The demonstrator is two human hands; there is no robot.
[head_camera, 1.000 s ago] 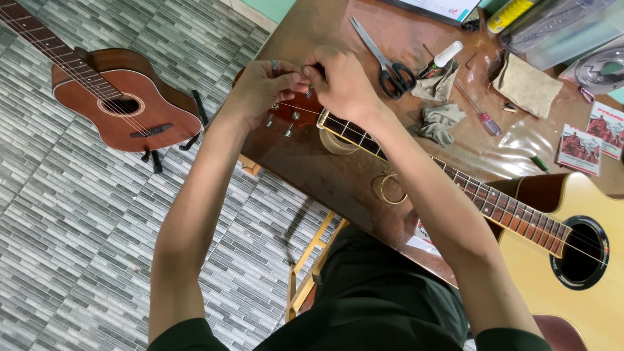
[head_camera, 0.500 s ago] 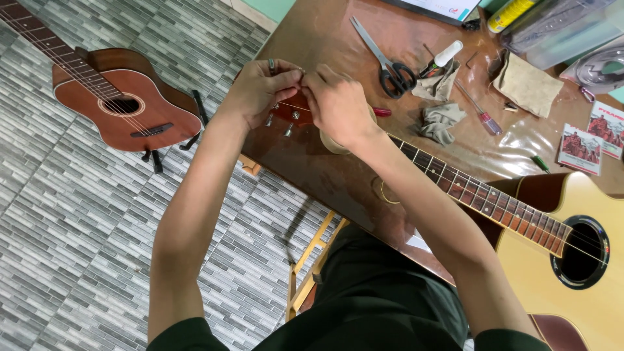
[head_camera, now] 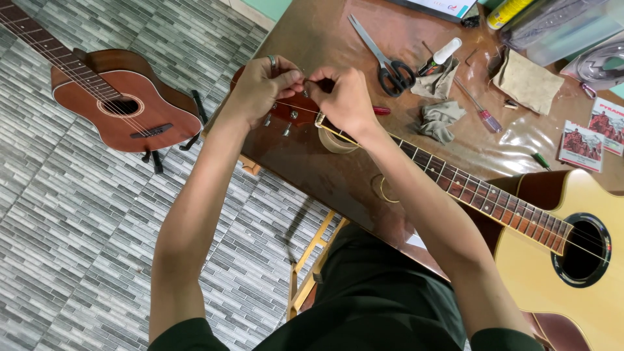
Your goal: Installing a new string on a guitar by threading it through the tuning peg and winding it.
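An acoustic guitar with a pale top lies across the brown table, its neck running up-left to a reddish headstock. Over the headstock my left hand, a ring on one finger, pinches a thin guitar string near the tuning pegs. My right hand meets it fingertip to fingertip, gripping the same string just above the nut. Most of the headstock is hidden under both hands.
Scissors, a small white bottle, crumpled cloths, a screwdriver, a brown pad and string packets lie on the table. A coiled string lies beside the neck. A second red-brown guitar rests on the tiled floor at left.
Both hands have drawn together over the headstock, fingertips now meeting. The right hand moved up from the nut toward the pegs.
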